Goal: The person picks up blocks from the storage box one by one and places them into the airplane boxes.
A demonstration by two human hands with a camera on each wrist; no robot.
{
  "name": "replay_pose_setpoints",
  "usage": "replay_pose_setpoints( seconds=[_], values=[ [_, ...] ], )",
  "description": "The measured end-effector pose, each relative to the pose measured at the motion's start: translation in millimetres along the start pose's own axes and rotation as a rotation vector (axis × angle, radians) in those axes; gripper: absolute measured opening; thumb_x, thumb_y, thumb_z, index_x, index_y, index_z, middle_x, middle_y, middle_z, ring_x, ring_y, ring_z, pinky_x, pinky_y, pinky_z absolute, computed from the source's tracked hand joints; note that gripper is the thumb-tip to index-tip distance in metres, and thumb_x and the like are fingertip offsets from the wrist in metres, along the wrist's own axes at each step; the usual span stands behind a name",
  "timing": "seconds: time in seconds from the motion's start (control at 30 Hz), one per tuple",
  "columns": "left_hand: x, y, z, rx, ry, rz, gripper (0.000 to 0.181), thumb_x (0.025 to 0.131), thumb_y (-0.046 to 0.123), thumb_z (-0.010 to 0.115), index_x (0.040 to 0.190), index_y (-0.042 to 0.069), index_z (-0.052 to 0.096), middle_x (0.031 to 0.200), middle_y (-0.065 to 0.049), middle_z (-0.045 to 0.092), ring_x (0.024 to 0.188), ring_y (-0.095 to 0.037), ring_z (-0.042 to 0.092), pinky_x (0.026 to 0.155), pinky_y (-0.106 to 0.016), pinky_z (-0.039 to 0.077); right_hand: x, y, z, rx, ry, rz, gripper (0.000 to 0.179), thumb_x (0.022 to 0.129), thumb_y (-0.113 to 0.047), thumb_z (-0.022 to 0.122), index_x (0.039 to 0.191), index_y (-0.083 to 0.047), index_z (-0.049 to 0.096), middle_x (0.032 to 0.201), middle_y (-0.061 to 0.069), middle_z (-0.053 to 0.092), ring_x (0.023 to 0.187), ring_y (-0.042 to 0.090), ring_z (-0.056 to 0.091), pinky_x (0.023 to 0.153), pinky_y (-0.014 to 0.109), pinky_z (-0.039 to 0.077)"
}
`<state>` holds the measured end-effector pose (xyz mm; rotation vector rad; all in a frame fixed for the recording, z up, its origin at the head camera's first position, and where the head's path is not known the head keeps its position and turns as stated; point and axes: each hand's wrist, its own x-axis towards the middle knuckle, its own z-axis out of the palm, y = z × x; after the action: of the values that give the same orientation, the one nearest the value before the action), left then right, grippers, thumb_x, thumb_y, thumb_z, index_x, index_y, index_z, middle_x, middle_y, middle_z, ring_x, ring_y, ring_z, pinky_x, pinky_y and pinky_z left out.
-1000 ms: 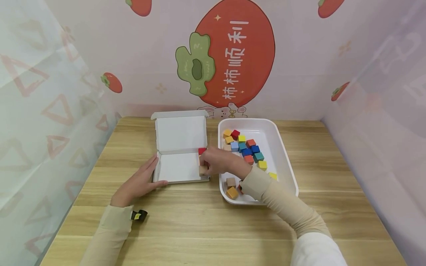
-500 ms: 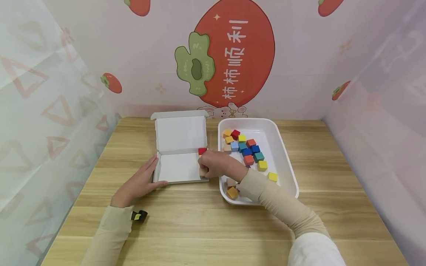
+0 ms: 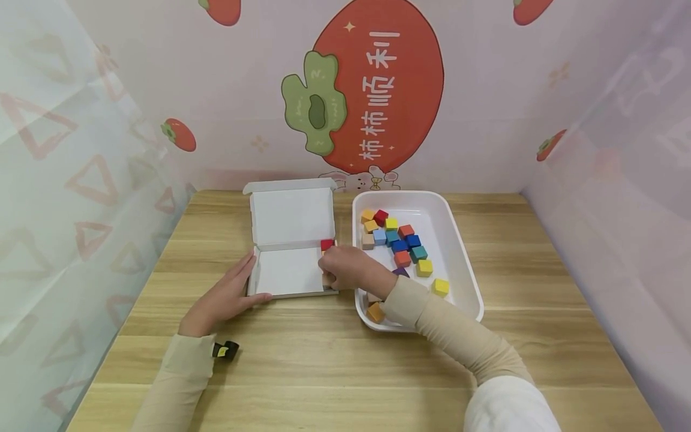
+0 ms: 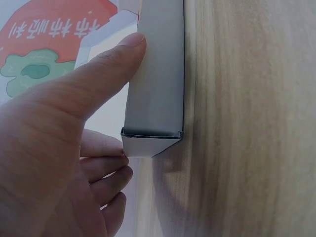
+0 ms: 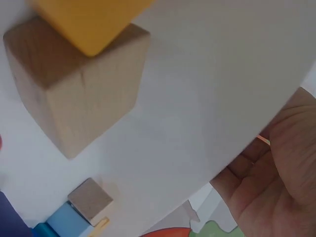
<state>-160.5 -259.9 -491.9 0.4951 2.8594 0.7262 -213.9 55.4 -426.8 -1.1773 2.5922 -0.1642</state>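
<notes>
An open white cardboard box [image 3: 288, 273] lies on the table with its lid [image 3: 294, 216] raised behind. My left hand [image 3: 229, 294] steadies its near left corner, the thumb [image 4: 106, 69] along the front wall and straight, relaxed fingers against the left side. Over the box's right end, my right hand [image 3: 348, 267] has curled fingers at a natural wood cube [image 3: 327, 279] by the front right corner. A red cube [image 3: 327, 245] shows behind that hand in the same end row. In the right wrist view the right hand [image 5: 281, 173] is partly hidden behind the tray wall.
Right of the box stands a white tray [image 3: 459, 252] with several coloured cubes, among them a yellow cube [image 3: 439, 287] and an orange cube [image 3: 375, 312]. My right forearm [image 3: 459, 330] crosses its near part. A black strap piece [image 3: 227, 350] sits by my left cuff.
My right hand has shifted slightly left and toward me over the wood cube. The left hand and box stay put.
</notes>
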Motion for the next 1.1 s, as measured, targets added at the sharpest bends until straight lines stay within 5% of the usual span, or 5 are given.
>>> replay_pose_setpoints(
  seconds=[0.13,0.3,0.57,1.1],
  values=[
    [-1.0,1.8,-0.5,-0.006,0.000,-0.001,0.114,0.093,0.054,0.078,0.166,-0.007,0.016,0.175,-0.027,0.013,0.160,-0.051,0.019,0.127,-0.066,0.025,-8.1,2.9,-10.3,0.061,-0.002,0.005,0.024,0.091,-0.019,0.086,0.111,-0.010,0.079,0.097,0.005,0.077,0.084,0.016,0.065,0.076,0.021,0.059],
    [-1.9,2.9,-1.8,0.000,0.000,-0.002,0.114,0.093,0.056,0.077,0.166,-0.007,0.016,0.175,-0.028,0.014,0.160,-0.050,0.020,0.128,-0.066,0.025,-30.2,12.6,-33.4,0.188,0.035,0.017,0.037,0.089,-0.016,0.087,0.124,-0.009,0.078,0.116,0.009,0.079,0.102,0.024,0.074,0.089,0.031,0.065],
    [-1.5,1.6,-3.6,0.007,0.000,0.007,0.113,0.093,0.055,0.077,0.166,-0.008,0.016,0.175,-0.028,0.014,0.159,-0.051,0.021,0.127,-0.066,0.026,-65.2,31.4,-56.1,0.164,0.084,0.018,0.032,0.089,-0.014,0.087,0.120,-0.010,0.079,0.114,0.008,0.080,0.103,0.023,0.075,0.094,0.033,0.065],
    [-0.5,1.7,-2.8,0.007,-0.008,0.013,0.114,0.093,0.056,0.076,0.166,-0.008,0.015,0.175,-0.027,0.013,0.160,-0.050,0.021,0.127,-0.066,0.026,-88.2,46.9,-15.5,0.263,-0.123,0.150,0.039,0.091,-0.022,0.086,0.128,-0.014,0.076,0.119,0.005,0.077,0.103,0.022,0.069,0.093,0.033,0.064]
  ],
)
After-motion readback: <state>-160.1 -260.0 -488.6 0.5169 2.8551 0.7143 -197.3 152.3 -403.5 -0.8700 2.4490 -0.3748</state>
